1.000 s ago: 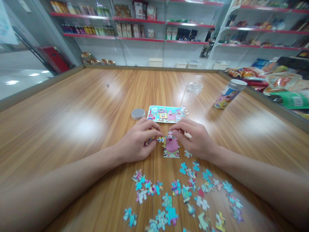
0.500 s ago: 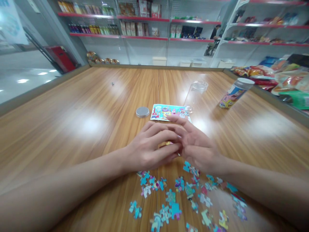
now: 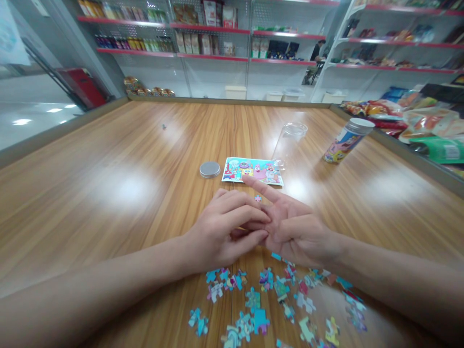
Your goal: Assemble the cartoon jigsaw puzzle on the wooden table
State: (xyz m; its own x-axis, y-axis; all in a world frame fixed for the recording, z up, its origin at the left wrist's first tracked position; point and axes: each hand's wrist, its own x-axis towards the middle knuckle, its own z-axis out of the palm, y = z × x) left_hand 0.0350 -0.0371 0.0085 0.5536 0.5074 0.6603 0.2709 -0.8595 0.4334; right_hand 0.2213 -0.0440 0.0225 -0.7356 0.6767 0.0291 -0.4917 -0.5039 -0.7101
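Wooden table (image 3: pixel 152 159), hands (image 3: pixel 221 229) (image 3: pixel 302 234) touching, left fingers (image 3: pixel 246 214) curled

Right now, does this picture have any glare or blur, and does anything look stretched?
In the head view, pale glare patches lie left and right on the wooden table; in the head view, packages on the far shelves are too blurred to read; also in the head view, the printed tube slants rightward, probably from wide-angle distortion.
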